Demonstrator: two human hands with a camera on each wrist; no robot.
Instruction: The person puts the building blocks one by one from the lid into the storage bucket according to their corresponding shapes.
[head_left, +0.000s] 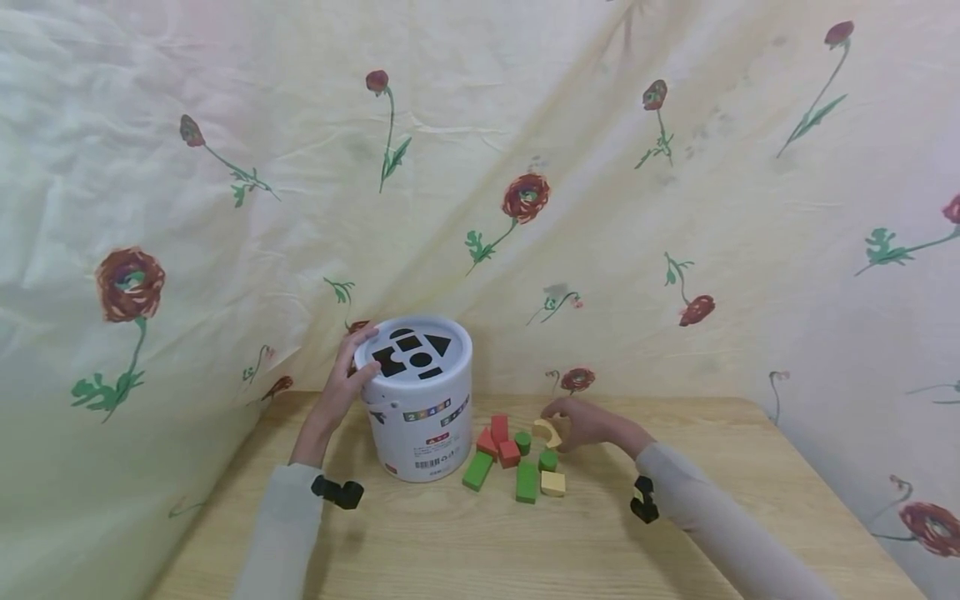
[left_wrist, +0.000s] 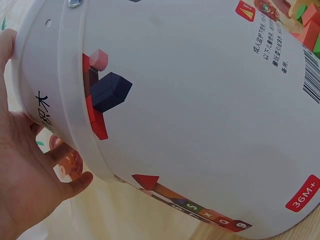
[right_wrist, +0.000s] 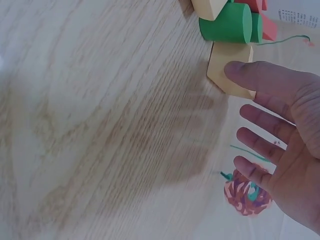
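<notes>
My left hand (head_left: pixel 349 375) rests at the left rim of a white bucket (head_left: pixel 420 433), its thumb over the lid (head_left: pixel 441 367), which has black shape cutouts. In the left wrist view its fingers (left_wrist: pixel 75 185) spread loosely beside the bucket's rim. At the right of the small group of blocks, my right hand (head_left: pixel 588 422) pinches a pale yellow arch block (head_left: pixel 547 432) between thumb and index finger. The right wrist view shows the thumb flat on the face of this arch block (right_wrist: pixel 230 67), beside a green cylinder (right_wrist: pixel 227 22); the other fingers stay spread.
Red blocks (head_left: pixel 499 427), green rectangular blocks (head_left: pixel 527 482), green cylinders (head_left: pixel 548 459) and a yellow block (head_left: pixel 553 484) lie close together on the wooden table (head_left: pixel 450 550), right of the bucket. A flowered cloth (head_left: pixel 600 208) hangs behind the table.
</notes>
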